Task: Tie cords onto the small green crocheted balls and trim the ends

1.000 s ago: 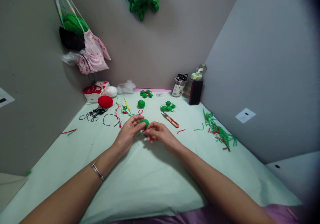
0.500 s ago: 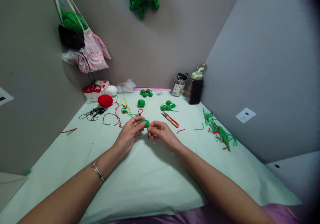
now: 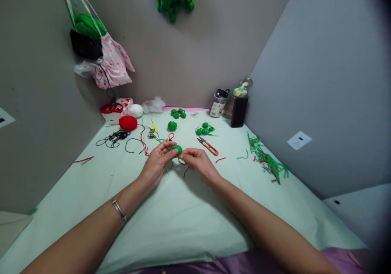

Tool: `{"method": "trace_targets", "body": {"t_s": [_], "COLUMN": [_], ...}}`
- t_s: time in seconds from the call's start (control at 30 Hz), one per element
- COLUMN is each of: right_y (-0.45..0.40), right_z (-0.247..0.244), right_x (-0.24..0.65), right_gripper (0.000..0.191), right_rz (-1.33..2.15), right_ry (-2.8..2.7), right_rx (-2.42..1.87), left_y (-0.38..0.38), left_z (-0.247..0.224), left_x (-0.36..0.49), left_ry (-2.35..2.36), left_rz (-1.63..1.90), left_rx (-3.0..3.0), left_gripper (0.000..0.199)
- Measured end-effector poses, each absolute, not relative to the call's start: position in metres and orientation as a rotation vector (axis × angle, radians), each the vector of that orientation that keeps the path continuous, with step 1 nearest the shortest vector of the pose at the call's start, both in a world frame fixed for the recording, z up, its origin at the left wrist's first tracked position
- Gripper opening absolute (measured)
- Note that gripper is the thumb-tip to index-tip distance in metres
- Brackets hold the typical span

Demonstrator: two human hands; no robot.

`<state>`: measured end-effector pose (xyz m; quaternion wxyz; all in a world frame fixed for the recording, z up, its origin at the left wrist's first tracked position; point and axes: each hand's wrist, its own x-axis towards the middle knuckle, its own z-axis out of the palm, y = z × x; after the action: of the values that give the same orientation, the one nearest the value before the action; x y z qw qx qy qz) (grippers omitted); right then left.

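Observation:
A small green crocheted ball (image 3: 177, 149) is pinched between the thumb and fingers of my left hand (image 3: 157, 160). Below that hand a thin needle-like rod (image 3: 167, 171) slants downward; its upper end is hidden. My right hand (image 3: 197, 161) is closed in a pinch against the ball's right side. From its fingertips a black cord (image 3: 185, 172) curves out and hangs down. Just beyond the hands lie a red yarn loop (image 3: 171, 136) and a yellow-handled crochet hook (image 3: 154, 127). Orange-handled thread snips (image 3: 208, 146) rest to the right of my right hand.
Farther back are a green yarn ball (image 3: 172, 126), green crocheted pieces (image 3: 205, 130), red yarn (image 3: 128, 123) and tangled black cord (image 3: 113, 139). Yarn scraps (image 3: 269, 160) lie at right. A pen cup (image 3: 218, 105) and a phone (image 3: 239, 112) stand near the back wall.
My right fingertips have moved slightly up and left, closer against the ball. More of the black cord now shows, looping below them. The left hand has kept its hold.

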<state>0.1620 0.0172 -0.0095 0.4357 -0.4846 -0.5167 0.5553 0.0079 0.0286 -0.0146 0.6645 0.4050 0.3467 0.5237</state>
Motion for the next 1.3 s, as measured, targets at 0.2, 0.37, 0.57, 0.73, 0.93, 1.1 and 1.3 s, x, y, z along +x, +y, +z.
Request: {"method": "trace_targets", "body": {"t_s": [0.2, 0.37, 0.57, 0.73, 0.93, 1.1, 1.3], "right_y": [0.017, 0.017, 0.016, 0.015, 0.020, 0.025, 0.025], "right_z": [-0.010, -0.008, -0.013, -0.017, -0.012, 0.003, 0.007], "right_x": [0.162, 0.167, 0.167, 0.166, 0.177, 0.189, 0.196], "right_gripper": [0.023, 0.029, 0.022, 0.018, 0.023, 0.029, 0.026], "right_rz": [1.448, 1.547, 1.269, 0.971, 0.668, 0.990, 1.301], "right_ry": [-1.269, -1.369, -1.568, -1.684, -1.803, -1.589, -1.548], "right_rx": [-1.171, -1.069, -1.097, -1.186, -1.206, -1.143, -1.098], "left_y": [0.030, 0.033, 0.033, 0.031, 0.029, 0.027, 0.027], "left_z": [-0.016, -0.019, -0.018, -0.018, -0.017, -0.012, -0.016], "left_x": [0.007, 0.005, 0.004, 0.005, 0.007, 0.005, 0.004], "left_ry": [0.787, 0.724, 0.728, 0.726, 0.744, 0.758, 0.748], "left_rz": [1.195, 1.196, 1.180, 1.174, 1.085, 1.016, 0.848], "left_rx": [0.906, 0.858, 0.828, 0.814, 0.829, 0.890, 1.055], "left_gripper": [0.033, 0.027, 0.029, 0.029, 0.035, 0.040, 0.040]}}
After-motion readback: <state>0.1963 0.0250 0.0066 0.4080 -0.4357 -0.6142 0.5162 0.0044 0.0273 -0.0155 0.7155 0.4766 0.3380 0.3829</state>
